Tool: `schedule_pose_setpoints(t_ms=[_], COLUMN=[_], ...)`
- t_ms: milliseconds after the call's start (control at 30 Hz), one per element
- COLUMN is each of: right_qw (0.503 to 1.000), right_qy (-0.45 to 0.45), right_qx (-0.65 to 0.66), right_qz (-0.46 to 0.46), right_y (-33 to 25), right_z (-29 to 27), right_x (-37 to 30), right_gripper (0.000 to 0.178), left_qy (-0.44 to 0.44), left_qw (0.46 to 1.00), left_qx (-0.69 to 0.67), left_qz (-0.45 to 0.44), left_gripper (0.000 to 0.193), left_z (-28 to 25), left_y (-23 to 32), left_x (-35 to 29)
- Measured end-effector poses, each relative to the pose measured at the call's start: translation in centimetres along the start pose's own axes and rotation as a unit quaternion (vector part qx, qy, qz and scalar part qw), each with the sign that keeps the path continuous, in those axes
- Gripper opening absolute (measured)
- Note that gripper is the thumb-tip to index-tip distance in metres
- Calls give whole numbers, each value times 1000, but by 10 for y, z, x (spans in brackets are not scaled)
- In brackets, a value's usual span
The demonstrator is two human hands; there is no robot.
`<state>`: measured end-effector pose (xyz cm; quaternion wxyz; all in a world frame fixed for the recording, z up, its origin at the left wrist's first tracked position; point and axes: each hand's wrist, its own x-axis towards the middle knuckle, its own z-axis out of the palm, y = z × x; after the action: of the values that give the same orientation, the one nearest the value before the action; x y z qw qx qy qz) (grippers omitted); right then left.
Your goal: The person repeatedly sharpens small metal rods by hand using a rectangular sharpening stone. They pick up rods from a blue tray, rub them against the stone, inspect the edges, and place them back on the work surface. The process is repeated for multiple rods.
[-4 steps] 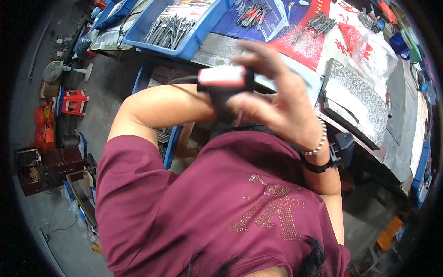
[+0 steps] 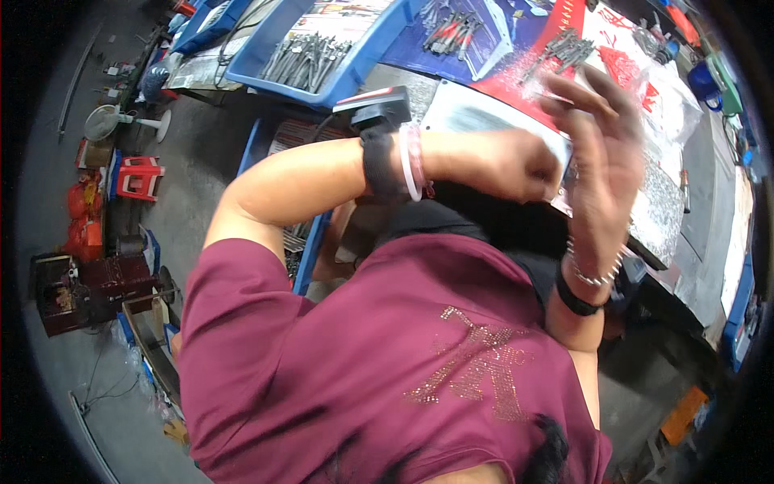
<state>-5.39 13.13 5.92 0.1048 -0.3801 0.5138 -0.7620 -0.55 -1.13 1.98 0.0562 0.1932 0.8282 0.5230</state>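
Observation:
My left hand [image 2: 516, 165] reaches across in front of my chest, its fingers curled and smeared by motion; whether anything is inside them is hidden. A black strap [image 2: 379, 161] with a box-like device [image 2: 377, 106] sits on the left wrist, beside pale bangles [image 2: 409, 161]. Just to the right, my right hand [image 2: 601, 157] is raised with its fingers apart and nothing seen in it. On its wrist are a beaded bracelet [image 2: 595, 276] and a black band [image 2: 576, 297]. The two hands are close together; whether they touch is unclear.
Beyond my arms a workbench carries a blue bin [image 2: 329, 98] of dark slim metal pieces [image 2: 306, 63], more such pieces [image 2: 453, 34] on printed sheets, a speckled stone slab [image 2: 663, 216] and a blue mug [image 2: 703, 85]. A red stool [image 2: 139, 177] stands on the floor at left.
My right hand has moved right, away from the device on my left wrist. The left wrist has turned, and the left hand, hidden before, now shows.

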Motion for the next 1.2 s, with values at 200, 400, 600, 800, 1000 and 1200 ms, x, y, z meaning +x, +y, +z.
schedule_pose_setpoints(t_ms=[200,400,600,800,1000,1200], right_qw=[992,966,947,950,931,786], right_qy=[61,-37,-173,-177,41,110], right_qx=[-49,-41,-97,-139,-307,-591], right_qz=[100,254,252,217,195,145], right_y=[-14,1,3,-10,-56,-46], right_z=[-44,-44,-30,-46,-143,-302], right_x=[-44,-77,-77,-72,-84,-38], right_gripper=[20,13,11,12,15,25], left_qy=[211,217,360,370,316,253], left_qw=[730,669,898,823,875,862], left_qx=[-612,-698,-230,429,368,439], left_qz=[-219,-136,-110,36,-7,-16], left_gripper=[17,17,16,15,16,15], left_z=[-53,-58,-50,-46,-14,-1], left_y=[-1,-18,-17,-15,-32,-58], left_x=[-2,-5,-1,-10,-13,-24])
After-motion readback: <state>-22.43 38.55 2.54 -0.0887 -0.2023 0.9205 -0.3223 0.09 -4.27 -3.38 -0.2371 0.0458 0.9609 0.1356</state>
